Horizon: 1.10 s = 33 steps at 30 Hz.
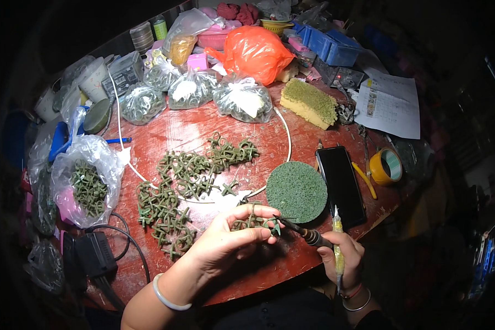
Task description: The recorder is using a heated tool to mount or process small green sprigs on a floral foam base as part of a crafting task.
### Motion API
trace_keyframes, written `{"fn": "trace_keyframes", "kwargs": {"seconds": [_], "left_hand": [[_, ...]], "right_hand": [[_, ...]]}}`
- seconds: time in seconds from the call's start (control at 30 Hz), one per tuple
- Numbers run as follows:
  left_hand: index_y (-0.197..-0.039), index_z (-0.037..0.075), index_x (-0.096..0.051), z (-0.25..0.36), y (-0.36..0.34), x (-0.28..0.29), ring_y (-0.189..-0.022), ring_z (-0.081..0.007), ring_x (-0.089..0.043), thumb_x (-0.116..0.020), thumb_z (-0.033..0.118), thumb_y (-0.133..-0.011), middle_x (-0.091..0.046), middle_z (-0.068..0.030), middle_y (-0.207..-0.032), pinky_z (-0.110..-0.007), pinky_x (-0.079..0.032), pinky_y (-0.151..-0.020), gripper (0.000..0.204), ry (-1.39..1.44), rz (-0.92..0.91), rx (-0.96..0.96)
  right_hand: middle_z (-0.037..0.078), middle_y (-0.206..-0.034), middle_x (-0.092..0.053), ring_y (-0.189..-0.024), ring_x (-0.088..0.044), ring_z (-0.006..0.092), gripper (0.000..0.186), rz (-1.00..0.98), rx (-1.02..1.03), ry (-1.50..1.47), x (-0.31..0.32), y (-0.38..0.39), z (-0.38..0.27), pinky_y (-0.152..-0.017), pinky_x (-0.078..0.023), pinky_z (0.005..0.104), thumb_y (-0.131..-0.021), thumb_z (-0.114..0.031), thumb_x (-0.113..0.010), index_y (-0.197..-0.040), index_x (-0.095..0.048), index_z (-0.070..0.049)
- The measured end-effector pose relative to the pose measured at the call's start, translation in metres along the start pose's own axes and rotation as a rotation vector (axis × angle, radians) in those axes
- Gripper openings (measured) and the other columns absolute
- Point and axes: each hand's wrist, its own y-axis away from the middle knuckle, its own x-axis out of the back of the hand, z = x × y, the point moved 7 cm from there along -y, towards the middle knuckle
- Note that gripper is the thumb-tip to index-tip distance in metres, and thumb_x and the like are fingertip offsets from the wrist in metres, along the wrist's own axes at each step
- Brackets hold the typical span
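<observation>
Between the thumb and fingers of my left hand (217, 245) are small green ring-shaped pieces (252, 221), partly covered by the fingers. My right hand (346, 257) is closed round a dark-handled soldering-iron-like tool (313, 237), its thin tip at the pieces' right end; whether it touches them is too fine to tell. A yellow-wrapped rod (338, 242) with pointed ends also sits upright in that hand. Just beyond the hands lies a round green textured disc (296, 191). Similar green ring pieces form a loose pile (168, 220) to the left.
An open clear bag (88, 187) of green pieces stands at left, near a black power adapter (94, 253). Filled bags (192, 91), an orange-red bag (256, 55) and a sponge block (308, 103) line the back. Right are a phone (341, 184), tape (386, 166) and paper (390, 104). A white cable (287, 132) crosses the table.
</observation>
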Motion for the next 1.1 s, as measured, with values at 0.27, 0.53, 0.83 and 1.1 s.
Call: {"fn": "trace_keyframes", "kwargs": {"seconds": [0.27, 0.53, 0.83, 1.1], "left_hand": [[-0.124, 0.005, -0.055, -0.001, 0.0, 0.002, -0.054, -0.0009, -0.047, -0.066, 0.009, -0.085, -0.067, -0.0067, -0.091, -0.015, -0.032, -0.048, 0.04, -0.016, -0.047, -0.009], [-0.12, 0.004, -0.057, 0.0, -0.002, -0.002, -0.068, -0.0051, -0.058, -0.069, 0.005, -0.083, -0.067, -0.0108, -0.1, -0.013, -0.035, -0.046, 0.039, 0.031, -0.036, -0.027], [-0.119, 0.002, -0.056, 0.001, -0.001, -0.002, -0.087, -0.0094, -0.063, -0.066, -0.002, -0.083, -0.065, -0.0111, -0.114, -0.018, -0.049, -0.068, 0.037, -0.051, -0.009, -0.052], [-0.118, 0.0, -0.056, 0.012, -0.001, -0.005, -0.102, -0.0116, -0.06, -0.063, -0.005, -0.084, -0.064, -0.0092, -0.114, -0.026, -0.049, -0.089, 0.035, -0.36, 0.014, -0.372]], "right_hand": [[0.012, -0.077, -0.064, -0.066, -0.064, 0.0254, 0.026, -0.009, -0.003, -0.006, 0.0, -0.001, 0.0, -0.061, -0.049, 0.0309, -0.088, -0.023, -0.069, -0.094, -0.06, 0.001], [0.012, -0.077, -0.063, -0.065, -0.063, 0.0246, 0.027, 0.011, 0.001, -0.019, 0.002, 0.001, 0.002, -0.06, -0.049, 0.0306, -0.088, -0.024, -0.069, -0.094, -0.06, 0.001], [0.014, -0.076, -0.06, -0.065, -0.062, 0.0337, 0.02, 0.06, -0.059, 0.361, 0.034, -0.012, 0.008, -0.056, -0.049, 0.0368, -0.08, -0.007, -0.073, -0.095, -0.062, -0.001], [0.014, -0.073, -0.058, -0.062, -0.062, 0.0336, 0.02, 0.054, -0.051, 0.445, 0.035, -0.014, 0.001, -0.053, -0.048, 0.0379, -0.08, -0.008, -0.074, -0.095, -0.062, -0.001]]}}
